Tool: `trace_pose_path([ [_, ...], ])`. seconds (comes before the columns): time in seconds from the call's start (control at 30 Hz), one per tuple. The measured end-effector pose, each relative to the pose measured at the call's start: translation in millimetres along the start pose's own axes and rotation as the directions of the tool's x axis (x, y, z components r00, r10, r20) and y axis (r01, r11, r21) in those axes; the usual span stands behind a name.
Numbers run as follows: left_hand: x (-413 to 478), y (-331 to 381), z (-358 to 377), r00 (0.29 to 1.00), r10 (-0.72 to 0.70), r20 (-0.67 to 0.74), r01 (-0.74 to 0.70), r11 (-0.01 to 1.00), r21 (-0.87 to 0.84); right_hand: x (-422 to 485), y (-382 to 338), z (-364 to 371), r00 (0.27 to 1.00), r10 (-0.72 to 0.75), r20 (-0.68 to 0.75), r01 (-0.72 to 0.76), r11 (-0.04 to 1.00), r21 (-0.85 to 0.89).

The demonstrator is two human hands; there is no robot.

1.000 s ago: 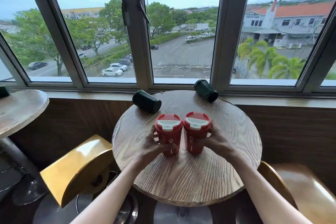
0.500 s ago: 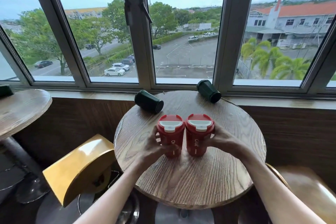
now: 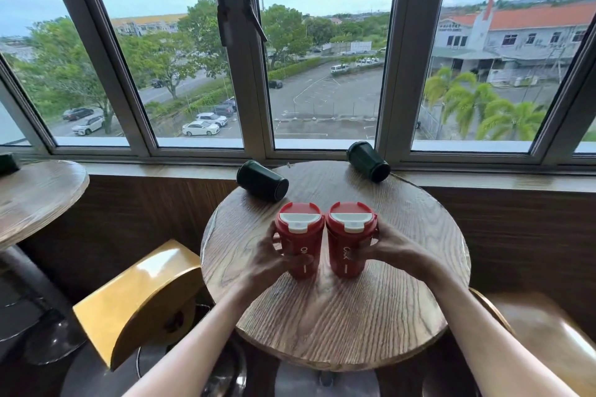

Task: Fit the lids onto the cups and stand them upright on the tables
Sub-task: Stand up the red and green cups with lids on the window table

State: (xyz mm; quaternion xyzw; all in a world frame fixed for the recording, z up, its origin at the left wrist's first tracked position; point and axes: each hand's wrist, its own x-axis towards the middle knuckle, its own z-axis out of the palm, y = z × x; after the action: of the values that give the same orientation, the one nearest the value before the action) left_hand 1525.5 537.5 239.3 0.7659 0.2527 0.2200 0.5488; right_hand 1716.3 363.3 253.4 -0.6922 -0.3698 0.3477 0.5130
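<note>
Fingers (image 3: 298,259) of the left hand (image 3: 267,259) wrap the left red cup (image 3: 300,243); the right hand (image 3: 392,245) grips the right red cup (image 3: 350,242). Both stand upright, lidded, touching, mid-tabletop (image 3: 338,316), contents hidden. Beyond them two green cups (image 3: 262,180) (image 3: 368,161) lie toppled. Since before, the red cups stay put.

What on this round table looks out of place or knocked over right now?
Two dark green cups lie on their sides at the table's far edge: one at the left, one at the right by the window sill. The two red cups stand upright with lids on, held by the left hand and right hand. Nothing is spilled.
</note>
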Motion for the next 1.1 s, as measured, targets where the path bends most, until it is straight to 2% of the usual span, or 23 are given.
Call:
trace_pose_path([
  [0.37,0,-6,-2,0.999,0.007,0.034,-0.009,0.998,0.06,-4,7,-2,0.999,0.025,0.024,-0.025,1.0,0.009],
  [0.5,-2,-10,-10,0.992,-0.009,0.124,0.01,1.0,-0.003,-9,16,-5,0.991,0.041,0.124,-0.05,0.996,0.07],
  [0.6,1,-14,-24,0.994,0.039,0.101,-0.052,0.989,0.138,-10,27,-14,0.987,0.087,0.132,-0.093,0.995,0.036],
  [0.63,4,-14,-29,0.997,0.053,0.055,-0.062,0.981,0.185,-10,30,-17,0.991,0.096,0.097,-0.096,0.995,-0.005],
  [0.7,9,-7,-34,0.99,0.11,-0.085,-0.087,0.967,0.238,-8,32,-20,0.991,0.108,-0.079,-0.117,0.984,-0.132],
  [0.77,15,10,-35,0.961,0.192,-0.201,-0.141,0.96,0.241,-6,26,-21,0.959,0.074,-0.274,-0.132,0.971,-0.199],
  [0.83,24,33,-31,0.932,0.245,-0.269,-0.184,0.955,0.233,-4,17,-24,0.92,0.025,-0.391,-0.124,0.965,-0.23],
  [0.93,39,71,-22,0.927,0.282,-0.246,-0.23,0.948,0.221,5,2,-35,0.885,-0.053,-0.462,-0.1,0.948,-0.301],
  [1.1,58,124,0,0.919,0.387,-0.077,-0.312,0.833,0.457,46,-12,-65,0.869,-0.105,-0.483,-0.112,0.91,-0.4],
])
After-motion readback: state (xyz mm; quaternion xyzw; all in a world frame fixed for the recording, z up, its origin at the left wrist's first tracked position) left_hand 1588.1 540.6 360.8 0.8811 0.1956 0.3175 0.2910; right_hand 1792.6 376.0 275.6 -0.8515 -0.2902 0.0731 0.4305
